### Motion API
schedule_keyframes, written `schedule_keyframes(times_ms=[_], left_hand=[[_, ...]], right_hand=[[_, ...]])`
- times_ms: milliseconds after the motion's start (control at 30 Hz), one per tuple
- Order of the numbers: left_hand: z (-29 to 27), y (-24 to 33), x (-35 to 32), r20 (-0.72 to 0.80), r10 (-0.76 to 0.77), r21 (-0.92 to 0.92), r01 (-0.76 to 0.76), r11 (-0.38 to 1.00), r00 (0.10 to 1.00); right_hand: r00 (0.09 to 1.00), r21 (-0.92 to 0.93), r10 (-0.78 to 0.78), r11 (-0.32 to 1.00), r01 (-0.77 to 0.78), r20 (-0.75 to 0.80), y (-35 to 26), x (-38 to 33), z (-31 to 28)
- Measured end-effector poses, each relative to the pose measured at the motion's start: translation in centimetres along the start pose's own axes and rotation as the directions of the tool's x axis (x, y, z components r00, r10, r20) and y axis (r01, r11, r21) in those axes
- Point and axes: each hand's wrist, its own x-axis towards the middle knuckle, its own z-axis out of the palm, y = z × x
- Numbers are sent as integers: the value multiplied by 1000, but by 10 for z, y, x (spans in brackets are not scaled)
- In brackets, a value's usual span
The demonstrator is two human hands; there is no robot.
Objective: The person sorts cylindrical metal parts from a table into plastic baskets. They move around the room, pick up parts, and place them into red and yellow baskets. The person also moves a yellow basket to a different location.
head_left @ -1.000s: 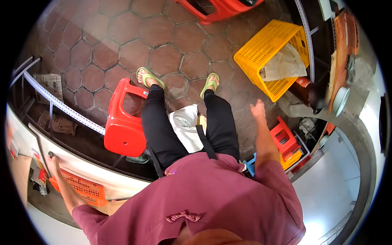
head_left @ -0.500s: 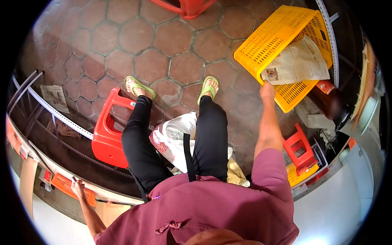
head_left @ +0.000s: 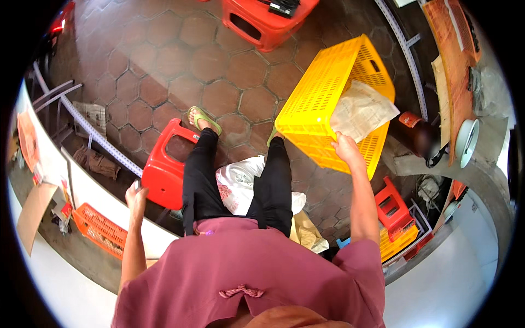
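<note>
My right hand [head_left: 346, 148] is closed on the near rim of a yellow plastic crate [head_left: 317, 82] with slotted walls. The crate is tilted, its opening facing right, and a sheet of newspaper [head_left: 361, 112] lies inside. At the left, my left hand [head_left: 135, 198] is closed around a small dark thing whose kind I cannot make out. It is close to a red plastic stool [head_left: 163, 177] beside my left leg. A white plastic bag [head_left: 238, 186] with a pink print sits between my legs.
Another red stool [head_left: 268, 27] stands ahead with dark items on it. At right are a large brown bottle [head_left: 418, 134], a bowl [head_left: 467, 143] and a small red stool [head_left: 392, 208]. An orange basket [head_left: 101, 229] lies at lower left. Metal rails [head_left: 101, 136] flank both sides.
The crate has moved left, toward my right foot, with my right hand still on its rim. My left hand has moved forward and right, from above the orange basket to near the red stool.
</note>
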Motion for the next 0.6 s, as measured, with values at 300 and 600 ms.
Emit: schedule_keyframes(times_ms=[300,600], left_hand=[[72,18,1,132,74,-239,-41,970,988],[77,-22,-28,79,-102,-379,124,917,992]], right_hand=[[907,214,-421,886,410,3,-81,-19,-51],[836,370,-518,752,545,-181,-223,22,-35]])
